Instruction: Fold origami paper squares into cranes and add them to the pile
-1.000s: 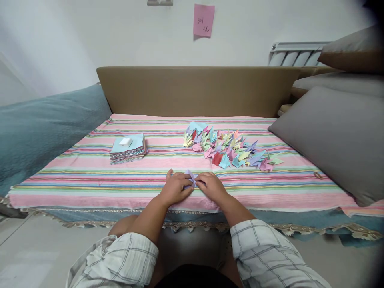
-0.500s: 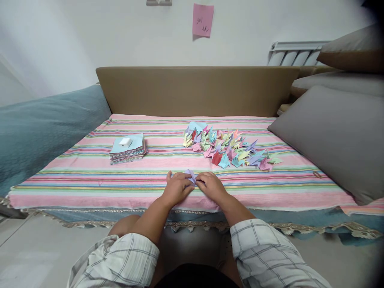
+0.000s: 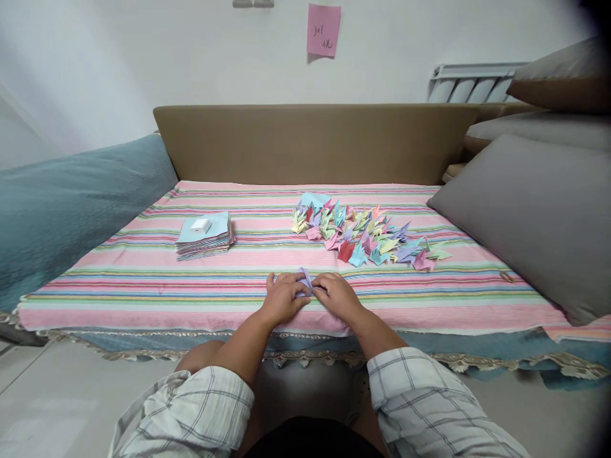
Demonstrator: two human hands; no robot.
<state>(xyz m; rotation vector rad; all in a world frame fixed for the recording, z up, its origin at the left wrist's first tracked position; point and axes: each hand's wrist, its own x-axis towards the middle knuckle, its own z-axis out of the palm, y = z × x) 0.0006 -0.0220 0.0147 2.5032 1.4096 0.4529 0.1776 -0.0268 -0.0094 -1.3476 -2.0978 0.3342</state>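
Between my hands is a small piece of folded purple paper, low over the striped cloth near the seat's front edge. My left hand grips it from the left, with the fingers curled over it and the thumb at its lower side. My right hand pinches its right edge between thumb and fingertips. Much of the paper is covered by my fingers. Beyond my hands, to the right, lies a spread of folded paper cranes in many colours.
A stack of coloured paper sheets stands at the left, with a small white block on top. A light-blue sheet lies behind the cranes. Grey cushions fill the right end. The brown backrest closes off the rear.
The purple paper has shifted very slightly between my fingers. Both hands keep nearly the same place and grip.
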